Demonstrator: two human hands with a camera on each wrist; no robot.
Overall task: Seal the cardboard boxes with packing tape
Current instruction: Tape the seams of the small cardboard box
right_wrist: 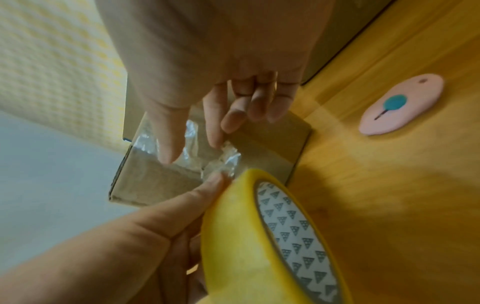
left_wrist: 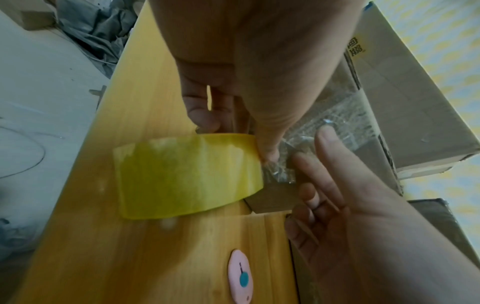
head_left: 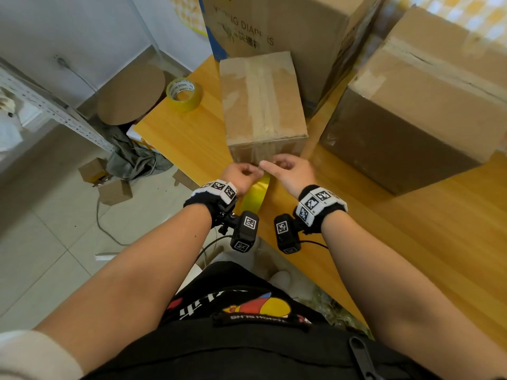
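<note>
A small cardboard box [head_left: 263, 100] stands on the wooden table [head_left: 411, 242], with clear tape running along its top seam and down its near face. My left hand [head_left: 247, 168] grips a yellow tape roll [head_left: 256, 196] just in front of that face; in the left wrist view the left hand [left_wrist: 233, 133] curls round the roll [left_wrist: 187, 176]. The crumpled tape end [right_wrist: 226, 160] runs from the roll [right_wrist: 249, 246] to the box [right_wrist: 155, 181]. My right hand [right_wrist: 192, 150] touches this tape on the box with straight thumb and index finger; the head view shows the right hand [head_left: 270, 163] meeting the left.
A pink oval cutter [right_wrist: 400, 105] lies on the table to the right of the hands. A second tape roll [head_left: 184, 94] sits at the table's far left edge. Large cardboard boxes [head_left: 428, 105] stand right and behind [head_left: 288, 28]. Small boxes and cloth lie on the floor to the left.
</note>
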